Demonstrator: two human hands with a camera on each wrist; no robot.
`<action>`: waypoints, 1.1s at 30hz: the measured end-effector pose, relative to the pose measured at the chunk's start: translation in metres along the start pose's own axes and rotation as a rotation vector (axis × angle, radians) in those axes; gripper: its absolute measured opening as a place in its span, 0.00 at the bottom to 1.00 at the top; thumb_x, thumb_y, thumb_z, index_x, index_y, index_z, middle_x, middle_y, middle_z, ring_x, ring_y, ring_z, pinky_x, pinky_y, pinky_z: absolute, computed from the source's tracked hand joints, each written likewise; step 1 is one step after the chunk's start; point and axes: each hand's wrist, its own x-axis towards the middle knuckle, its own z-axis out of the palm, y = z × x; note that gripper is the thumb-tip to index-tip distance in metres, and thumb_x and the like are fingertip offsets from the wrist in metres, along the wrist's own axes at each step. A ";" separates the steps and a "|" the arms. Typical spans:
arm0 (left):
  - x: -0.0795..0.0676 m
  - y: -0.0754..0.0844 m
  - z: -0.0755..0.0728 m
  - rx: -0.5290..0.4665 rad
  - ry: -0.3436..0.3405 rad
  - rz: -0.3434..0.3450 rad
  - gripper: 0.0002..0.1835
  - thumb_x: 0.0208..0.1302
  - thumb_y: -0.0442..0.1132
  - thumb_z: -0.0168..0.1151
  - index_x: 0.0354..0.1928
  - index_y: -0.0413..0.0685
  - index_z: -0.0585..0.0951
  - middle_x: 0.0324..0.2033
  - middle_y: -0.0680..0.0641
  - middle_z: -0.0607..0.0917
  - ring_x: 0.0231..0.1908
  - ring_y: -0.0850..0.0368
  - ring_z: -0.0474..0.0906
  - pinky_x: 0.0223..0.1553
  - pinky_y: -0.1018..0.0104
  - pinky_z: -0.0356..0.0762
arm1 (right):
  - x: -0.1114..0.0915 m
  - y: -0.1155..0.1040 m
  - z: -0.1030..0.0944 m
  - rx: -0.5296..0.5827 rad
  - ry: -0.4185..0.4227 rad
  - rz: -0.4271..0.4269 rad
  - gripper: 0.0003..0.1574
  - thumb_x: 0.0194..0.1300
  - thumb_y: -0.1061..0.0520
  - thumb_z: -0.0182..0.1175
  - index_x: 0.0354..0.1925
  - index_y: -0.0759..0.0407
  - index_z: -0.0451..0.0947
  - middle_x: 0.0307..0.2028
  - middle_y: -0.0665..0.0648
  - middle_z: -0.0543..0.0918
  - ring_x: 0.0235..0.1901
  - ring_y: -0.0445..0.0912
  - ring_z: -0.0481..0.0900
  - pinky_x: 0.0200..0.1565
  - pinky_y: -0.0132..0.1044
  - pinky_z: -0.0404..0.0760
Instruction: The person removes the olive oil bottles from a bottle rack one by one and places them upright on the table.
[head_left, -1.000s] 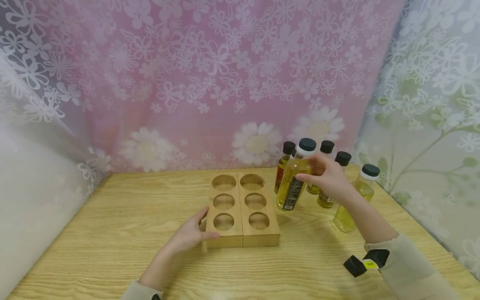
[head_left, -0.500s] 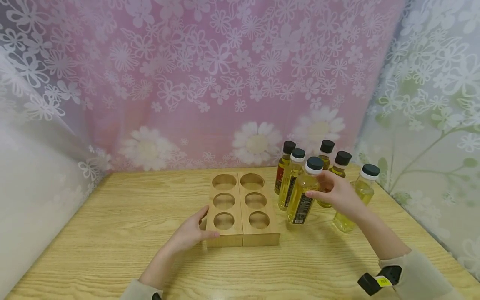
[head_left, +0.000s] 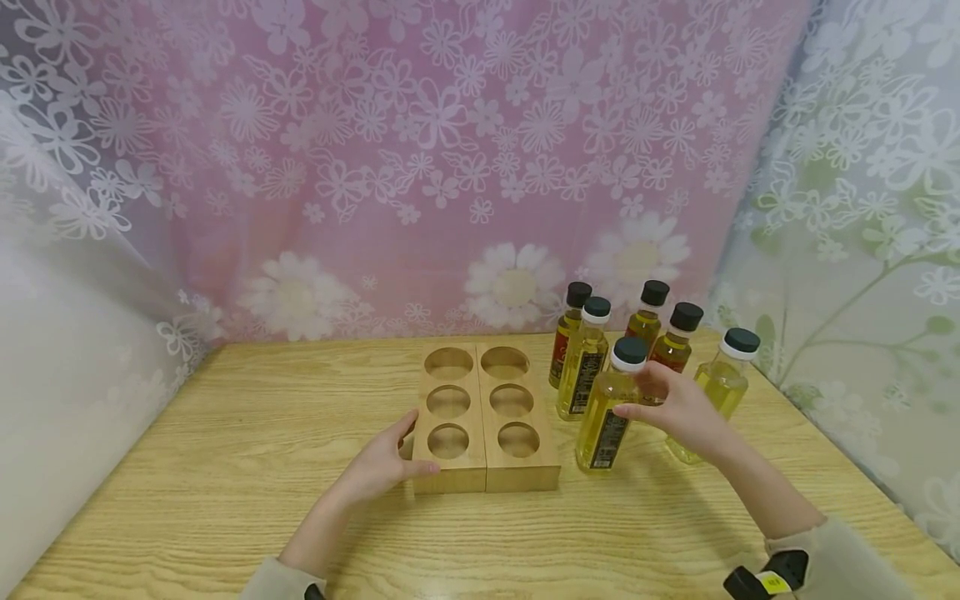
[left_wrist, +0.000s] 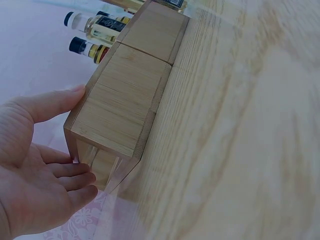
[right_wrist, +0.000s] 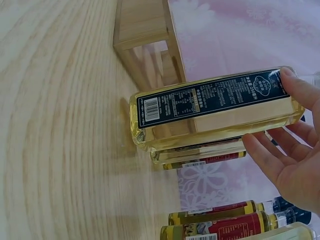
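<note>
A clear bottle of yellow oil (head_left: pixel 600 425) with a dark cap and black label stands upright right of the rack. My right hand (head_left: pixel 678 410) pinches it below the neck between thumb and fingers. Seen from the right wrist, the thumb (right_wrist: pixel 300 89) lies on the upper label, the fingers behind. The bottle's base shows close over the table. A wooden rack (head_left: pixel 486 480) of two joined blocks has several round holes. My left hand (head_left: pixel 381 461) grips its near left corner, thumb (left_wrist: pixel 57 102) on one edge and fingertips at the open end.
Behind the held bottle stand another clear oil bottle (head_left: pixel 583 375) and a red-labelled bottle (head_left: pixel 562 350). Two more dark-capped bottles (head_left: pixel 675 346) and a clear oil bottle (head_left: pixel 723 383) are to the right. A floral curtain (head_left: pixel 480 167) hangs along the table's back edge.
The right hand has brought the oil bottle toward me, slightly right and down, away from the other bottles, uncovering the clear bottle behind. My left hand stays at the rack's corner.
</note>
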 end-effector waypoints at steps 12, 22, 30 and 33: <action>0.000 0.000 0.001 0.022 -0.005 0.005 0.54 0.50 0.46 0.72 0.71 0.35 0.50 0.68 0.34 0.54 0.64 0.30 0.49 0.60 0.41 0.56 | -0.005 0.008 0.002 0.011 -0.003 -0.006 0.34 0.56 0.48 0.67 0.54 0.66 0.70 0.52 0.66 0.75 0.54 0.64 0.70 0.51 0.59 0.70; -0.003 0.001 0.003 0.031 -0.015 0.023 0.53 0.50 0.45 0.72 0.70 0.35 0.50 0.67 0.33 0.55 0.64 0.29 0.51 0.59 0.41 0.57 | -0.007 0.014 0.002 0.019 0.001 -0.020 0.31 0.57 0.49 0.66 0.52 0.66 0.71 0.49 0.64 0.76 0.52 0.63 0.72 0.49 0.57 0.73; -0.001 0.001 0.002 0.014 -0.008 0.024 0.53 0.51 0.44 0.71 0.70 0.34 0.49 0.68 0.33 0.54 0.64 0.29 0.49 0.60 0.41 0.55 | -0.003 0.018 0.002 0.042 -0.013 0.002 0.35 0.58 0.49 0.65 0.56 0.68 0.67 0.52 0.66 0.74 0.53 0.62 0.71 0.51 0.57 0.71; 0.000 0.000 0.002 0.020 -0.005 0.027 0.53 0.50 0.45 0.71 0.70 0.34 0.49 0.68 0.33 0.54 0.64 0.29 0.49 0.60 0.41 0.55 | -0.003 0.017 0.002 0.051 -0.015 0.006 0.36 0.59 0.49 0.65 0.57 0.68 0.66 0.52 0.67 0.74 0.53 0.61 0.71 0.51 0.56 0.71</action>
